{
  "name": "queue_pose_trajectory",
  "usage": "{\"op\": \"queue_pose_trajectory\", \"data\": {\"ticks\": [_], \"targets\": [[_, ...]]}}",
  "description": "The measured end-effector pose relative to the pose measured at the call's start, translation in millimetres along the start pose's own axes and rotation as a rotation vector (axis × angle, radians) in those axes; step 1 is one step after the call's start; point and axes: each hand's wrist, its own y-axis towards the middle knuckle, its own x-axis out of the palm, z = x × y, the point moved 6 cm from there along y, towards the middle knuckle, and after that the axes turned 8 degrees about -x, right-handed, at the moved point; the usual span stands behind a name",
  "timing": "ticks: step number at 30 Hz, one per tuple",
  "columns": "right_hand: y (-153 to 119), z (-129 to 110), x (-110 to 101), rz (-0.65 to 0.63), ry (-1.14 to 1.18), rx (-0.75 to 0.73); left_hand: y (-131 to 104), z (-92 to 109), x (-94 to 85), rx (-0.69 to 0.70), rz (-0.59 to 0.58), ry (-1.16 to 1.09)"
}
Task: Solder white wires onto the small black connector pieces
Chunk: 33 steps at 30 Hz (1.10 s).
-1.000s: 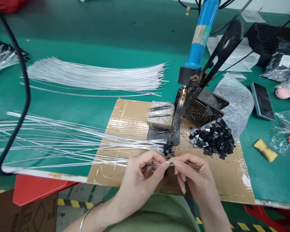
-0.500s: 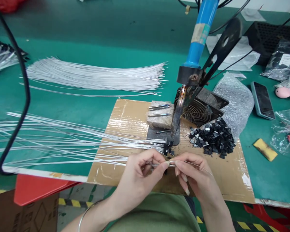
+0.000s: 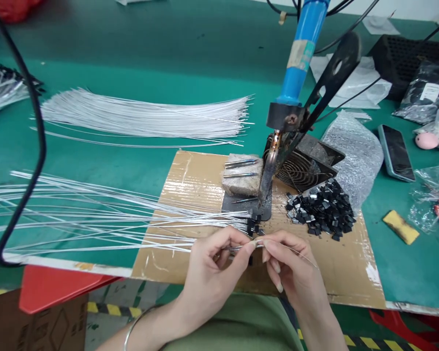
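"White wires in the head view, so where is the handled one?"

"Lower centre of the frame, over the cardboard point(image 3: 340, 273): a thin pale wire point(image 3: 259, 243) spanning the fingertips of both hands."

"And how do the hands stand?"

"The left hand point(image 3: 215, 268) is closed in a thumb-and-forefinger pinch on it. The right hand point(image 3: 296, 268) pinches just beside, a fine tail trailing across its fingers. What lies inside the grips I can't tell."

"Which step is this?"

"Fingertip work on that wire, I'd judge. The soldering iron point(image 3: 296, 73), upper right of centre, is untouched. Loose wires point(image 3: 190, 214) run in from the left, and black pieces point(image 3: 322, 209) lie heaped right of centre."

"What does the next move call for?"

"Probably a steady left pinch, small right-hand adjustments, and knuckles kept clear of the iron's tip."
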Motion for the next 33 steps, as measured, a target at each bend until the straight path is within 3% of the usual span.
{"op": "queue_pose_trajectory", "data": {"ticks": [8,13,22,33], "targets": [[-2,-2,-2,0.017,-0.049,-0.062,1,2,3.1,-0.086,0.003,-0.009],[-6,-2,-5,-0.004,-0.109,-0.098,3,2,4.0,-0.062,-0.006,-0.099],[-6,-5,-5,0.015,-0.132,-0.028,1,-1,3.8,-0.033,-0.022,-0.102],[3,-10,-5,-0.096,-0.142,0.014,1,1,0.4,-0.001,-0.035,-0.06]]}}
